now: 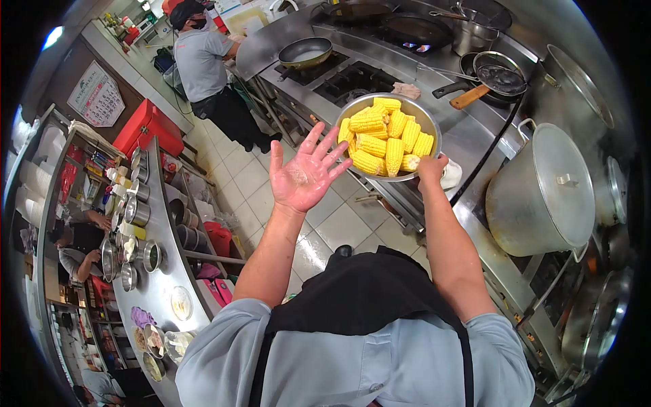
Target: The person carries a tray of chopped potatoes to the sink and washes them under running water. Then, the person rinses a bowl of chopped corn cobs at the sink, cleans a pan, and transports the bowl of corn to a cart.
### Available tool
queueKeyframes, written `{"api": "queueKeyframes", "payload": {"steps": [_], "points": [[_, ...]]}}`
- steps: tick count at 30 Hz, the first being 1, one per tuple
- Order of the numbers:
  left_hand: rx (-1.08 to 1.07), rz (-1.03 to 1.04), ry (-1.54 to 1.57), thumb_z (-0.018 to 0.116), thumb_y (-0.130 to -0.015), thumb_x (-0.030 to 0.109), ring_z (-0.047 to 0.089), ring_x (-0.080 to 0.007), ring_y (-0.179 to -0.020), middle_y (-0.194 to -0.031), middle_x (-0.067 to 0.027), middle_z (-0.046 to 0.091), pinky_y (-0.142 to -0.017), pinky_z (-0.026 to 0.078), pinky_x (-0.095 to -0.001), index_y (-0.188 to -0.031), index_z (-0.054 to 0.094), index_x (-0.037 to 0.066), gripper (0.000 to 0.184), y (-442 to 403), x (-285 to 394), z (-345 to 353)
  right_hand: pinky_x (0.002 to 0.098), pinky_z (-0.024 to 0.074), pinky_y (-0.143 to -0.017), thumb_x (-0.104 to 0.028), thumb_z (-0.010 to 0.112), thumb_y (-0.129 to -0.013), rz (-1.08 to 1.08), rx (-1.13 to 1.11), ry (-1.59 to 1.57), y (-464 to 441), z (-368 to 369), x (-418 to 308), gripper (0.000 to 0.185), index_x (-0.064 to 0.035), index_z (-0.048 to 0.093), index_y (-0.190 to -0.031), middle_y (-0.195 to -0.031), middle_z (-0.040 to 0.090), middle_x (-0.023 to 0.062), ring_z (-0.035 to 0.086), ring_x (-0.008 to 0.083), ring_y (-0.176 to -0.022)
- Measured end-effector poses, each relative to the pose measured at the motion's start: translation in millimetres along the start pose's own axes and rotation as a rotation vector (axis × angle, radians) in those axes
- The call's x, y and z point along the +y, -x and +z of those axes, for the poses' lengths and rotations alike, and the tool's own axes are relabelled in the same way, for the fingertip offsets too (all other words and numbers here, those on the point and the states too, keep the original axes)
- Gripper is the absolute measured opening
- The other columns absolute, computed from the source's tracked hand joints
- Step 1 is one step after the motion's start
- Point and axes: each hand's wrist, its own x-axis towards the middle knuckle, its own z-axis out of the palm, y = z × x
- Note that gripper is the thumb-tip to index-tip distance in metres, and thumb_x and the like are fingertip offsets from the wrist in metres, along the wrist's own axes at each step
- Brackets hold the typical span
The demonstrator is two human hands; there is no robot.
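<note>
A round steel bowl (436,125) full of yellow corn cob pieces (371,144) is in front of me, by the edge of the stove counter. My right hand (431,169) grips the bowl's near right rim, with the fingers partly hidden. Left of the bowl, my left hand (305,173) is raised, palm showing and fingers spread, with nothing in it. Its fingertips come close to the bowl's left side. A white cloth-like thing (452,174) lies just beside my right hand.
A large lidded pot (540,193) stands on the right. Pans (500,78) and a wok (305,53) sit along the stove (352,83). Another person (203,64) works at the back left. Steel containers (137,212) line the left counter (190,285).
</note>
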Motion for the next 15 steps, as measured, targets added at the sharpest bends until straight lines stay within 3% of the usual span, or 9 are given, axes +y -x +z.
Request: {"api": "queueKeyframes", "payload": {"steps": [3,6,8,11,13,14,15], "points": [[0.131,0.056,-0.038,0.046,-0.093,0.073,0.008,-0.0421,-0.156,-0.169,-0.021,0.012,-0.123,0.004,-0.0636,-0.162,0.022,0.01,0.096,-4,0,-36,0.0444,0.0561,-0.077,-0.012,0.058,-0.093,-0.073,-0.038,0.086,-9,-7,9,0.056,-0.0031,0.031,-0.142,-0.129,0.057,0.0248,0.062,0.0364,-0.113],[0.403,0.07,-0.224,0.046,-0.092,0.075,-0.009,-0.0396,-0.156,-0.17,-0.0187,-0.003,-0.122,-0.007,-0.0611,-0.164,0.011,0.011,0.102,-8,-2,-85,0.0444,0.0552,-0.087,-0.017,0.062,-0.094,-0.033,-0.107,0.087,14,-18,-11,0.06,-0.003,0.03,-0.144,-0.132,0.056,0.026,0.061,0.0368,-0.116],[0.464,0.024,-0.26,0.045,-0.092,0.076,-0.017,-0.0376,-0.155,-0.17,-0.0173,-0.011,-0.121,-0.013,-0.0594,-0.164,0.003,0.012,0.105,-10,-7,-101,0.0434,0.0537,-0.092,-0.016,0.062,-0.094,-0.045,-0.141,0.193,46,-31,-49,0.061,-0.0028,0.03,-0.144,-0.132,0.056,0.0274,0.061,0.0364,-0.118],[0.553,0.014,-0.341,0.044,-0.092,0.077,-0.02,-0.0351,-0.155,-0.169,-0.0166,-0.015,-0.12,-0.016,-0.0584,-0.164,-0.004,0.013,0.108,-20,-17,-101,0.0394,0.0534,-0.09,-0.016,0.066,-0.093,-0.482,0.03,0.495,30,-33,-37,0.054,-0.0027,0.043,-0.139,-0.128,0.059,0.0256,0.066,0.0325,-0.107],[0.602,0.065,-0.477,0.043,-0.091,0.079,-0.021,-0.0335,-0.154,-0.169,-0.016,-0.018,-0.12,-0.017,-0.0581,-0.163,-0.007,0.013,0.11,-22,-28,-95,0.0384,0.054,-0.085,-0.017,0.069,-0.091,-0.743,0.001,0.506,32,-36,-41,0.048,-0.0022,0.052,-0.134,-0.123,0.063,0.0225,0.068,0.0304,-0.099],[0.612,0.102,-0.583,0.043,-0.09,0.08,-0.023,-0.0327,-0.154,-0.168,-0.0155,-0.02,-0.119,-0.018,-0.0579,-0.163,-0.009,0.014,0.111,-23,-34,-94,0.0377,0.0528,-0.082,-0.02,0.071,-0.09,-0.578,-0.197,0.308,40,-27,-47,0.038,-0.0009,0.062,-0.122,-0.112,0.069,0.0157,0.067,0.0267,-0.09],[0.618,0.138,-0.688,0.043,-0.09,0.081,-0.024,-0.0319,-0.154,-0.168,-0.0149,-0.022,-0.119,-0.019,-0.0577,-0.162,-0.011,0.014,0.113,-25,-42,-92,0.0306,0.0513,-0.066,-0.027,0.073,-0.091,-0.501,-0.407,0.172,47,-14,-45,0.033,-0.0024,0.065,-0.112,-0.092,0.067,0.0031,0.061,0.0155,-0.075]]}}
